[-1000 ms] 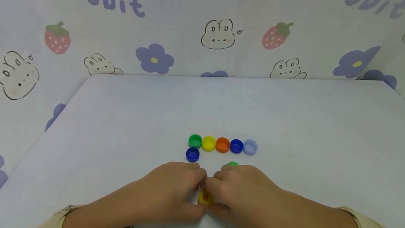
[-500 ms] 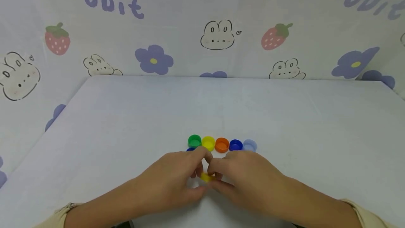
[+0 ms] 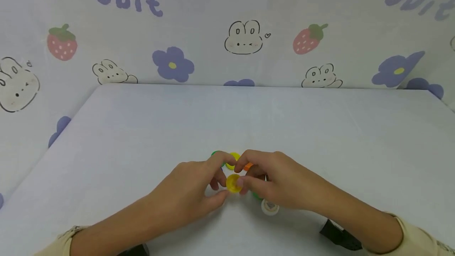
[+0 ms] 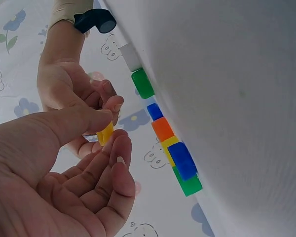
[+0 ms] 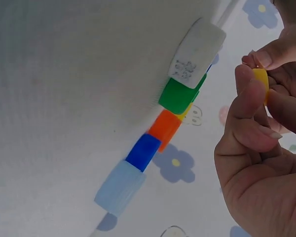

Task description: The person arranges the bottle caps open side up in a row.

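A yellow bottle cap [image 3: 232, 184] is held up between both hands. My right hand [image 3: 282, 177] pinches it, the thumb lying across its face. My left hand [image 3: 192, 187] has thumb and fingertips at its opposite edge; in the left wrist view the yellow cap [image 4: 105, 133] shows between that thumb and finger. Behind the hands stands a row of caps: green [image 4: 187, 181], yellow [image 3: 232, 163], orange [image 5: 164, 129], blue [image 5: 143, 150] and pale blue [image 5: 120, 187]. Another blue cap [image 4: 182, 160] sits before the row's green end. The hands hide most of the row in the head view.
Nearer the right hand, a white cap [image 3: 270, 208] with a printed top stands next to another green cap [image 5: 181, 96]. All rest on a white tabletop [image 3: 160, 129]. A cloth with rabbits and flowers [image 3: 245, 42] hangs behind. Dark wrist devices [image 3: 341, 235] sit under the forearms.
Both hands have moved forward from the near edge with the yellow cap, which now tilts its round face to the head camera. The white cap has come into view.
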`<action>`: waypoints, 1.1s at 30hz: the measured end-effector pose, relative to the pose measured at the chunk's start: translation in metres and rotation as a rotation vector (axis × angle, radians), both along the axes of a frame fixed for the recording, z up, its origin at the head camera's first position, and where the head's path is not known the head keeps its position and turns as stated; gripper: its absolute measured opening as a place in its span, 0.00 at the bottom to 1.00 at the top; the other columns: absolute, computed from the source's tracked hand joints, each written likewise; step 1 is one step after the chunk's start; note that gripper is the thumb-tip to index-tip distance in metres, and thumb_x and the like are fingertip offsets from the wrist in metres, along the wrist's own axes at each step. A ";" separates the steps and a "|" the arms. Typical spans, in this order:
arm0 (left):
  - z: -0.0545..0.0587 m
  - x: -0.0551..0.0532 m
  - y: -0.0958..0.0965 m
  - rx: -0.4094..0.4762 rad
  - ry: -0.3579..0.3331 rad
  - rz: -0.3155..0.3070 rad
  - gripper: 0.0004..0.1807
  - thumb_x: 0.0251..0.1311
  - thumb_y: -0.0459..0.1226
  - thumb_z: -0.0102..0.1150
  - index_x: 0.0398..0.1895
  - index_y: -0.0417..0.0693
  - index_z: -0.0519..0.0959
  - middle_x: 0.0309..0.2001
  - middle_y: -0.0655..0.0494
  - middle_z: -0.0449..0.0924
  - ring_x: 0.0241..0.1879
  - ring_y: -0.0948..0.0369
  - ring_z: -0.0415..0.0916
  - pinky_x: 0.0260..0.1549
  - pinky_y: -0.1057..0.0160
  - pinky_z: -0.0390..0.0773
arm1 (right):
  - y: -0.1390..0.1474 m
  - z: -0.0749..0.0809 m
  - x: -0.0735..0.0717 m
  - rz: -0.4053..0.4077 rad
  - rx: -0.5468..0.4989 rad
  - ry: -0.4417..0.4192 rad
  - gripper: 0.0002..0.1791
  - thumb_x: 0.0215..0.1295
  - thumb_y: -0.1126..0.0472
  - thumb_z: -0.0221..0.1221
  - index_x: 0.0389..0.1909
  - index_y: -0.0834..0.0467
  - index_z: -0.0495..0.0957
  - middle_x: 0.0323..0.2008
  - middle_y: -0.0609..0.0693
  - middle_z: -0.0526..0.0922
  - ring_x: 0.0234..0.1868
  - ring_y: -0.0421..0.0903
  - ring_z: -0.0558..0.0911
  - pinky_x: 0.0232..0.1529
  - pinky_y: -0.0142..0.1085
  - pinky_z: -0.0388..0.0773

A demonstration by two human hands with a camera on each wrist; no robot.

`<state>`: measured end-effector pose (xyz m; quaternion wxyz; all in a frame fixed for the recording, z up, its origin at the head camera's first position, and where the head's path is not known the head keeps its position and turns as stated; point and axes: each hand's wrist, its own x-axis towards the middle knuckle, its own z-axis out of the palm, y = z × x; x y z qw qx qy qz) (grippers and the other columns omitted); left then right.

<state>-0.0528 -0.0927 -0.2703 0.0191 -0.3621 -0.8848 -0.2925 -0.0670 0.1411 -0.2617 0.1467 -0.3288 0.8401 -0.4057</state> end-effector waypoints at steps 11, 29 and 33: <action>-0.002 -0.004 -0.003 0.016 -0.005 -0.001 0.14 0.56 0.36 0.75 0.44 0.49 0.82 0.34 0.64 0.83 0.33 0.68 0.78 0.35 0.69 0.78 | 0.000 -0.002 -0.002 0.026 0.010 -0.052 0.09 0.70 0.61 0.65 0.47 0.55 0.78 0.29 0.39 0.85 0.31 0.40 0.81 0.35 0.34 0.78; -0.003 -0.022 0.000 -0.260 -0.034 -0.030 0.11 0.55 0.42 0.76 0.36 0.49 0.84 0.28 0.66 0.74 0.33 0.63 0.69 0.33 0.65 0.72 | -0.026 -0.010 -0.008 0.020 0.352 0.227 0.08 0.61 0.57 0.73 0.39 0.50 0.86 0.16 0.36 0.71 0.18 0.33 0.68 0.21 0.30 0.66; -0.004 -0.026 0.001 -0.294 -0.024 -0.029 0.12 0.55 0.41 0.76 0.36 0.48 0.83 0.30 0.65 0.76 0.32 0.62 0.69 0.32 0.66 0.71 | -0.029 -0.009 -0.008 -0.001 0.380 0.263 0.10 0.60 0.57 0.74 0.38 0.51 0.83 0.18 0.36 0.72 0.18 0.33 0.69 0.21 0.30 0.68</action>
